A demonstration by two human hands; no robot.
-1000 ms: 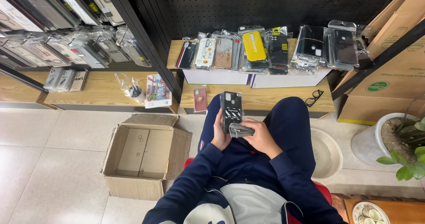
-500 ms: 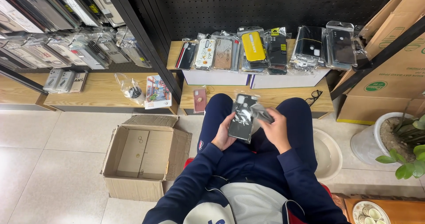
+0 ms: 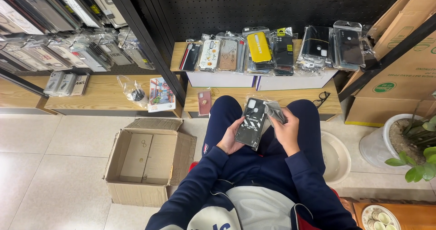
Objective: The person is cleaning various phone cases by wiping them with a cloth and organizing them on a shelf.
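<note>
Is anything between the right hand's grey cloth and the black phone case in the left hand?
Nothing visible. The left hand holds the black phone case over the lap; the right hand holds the grey cloth just beside the case's upper right edge, with no object between them.

Bright, even light, soft shadows, sharp focus, edges bowed.

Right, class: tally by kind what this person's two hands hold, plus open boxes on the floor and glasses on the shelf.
Black printed phone case in clear wrap, left hand: 1
Crumpled grey cloth, right hand: 1
Open brown cardboard box: 1
Black-framed glasses: 1
Total: 4
</note>
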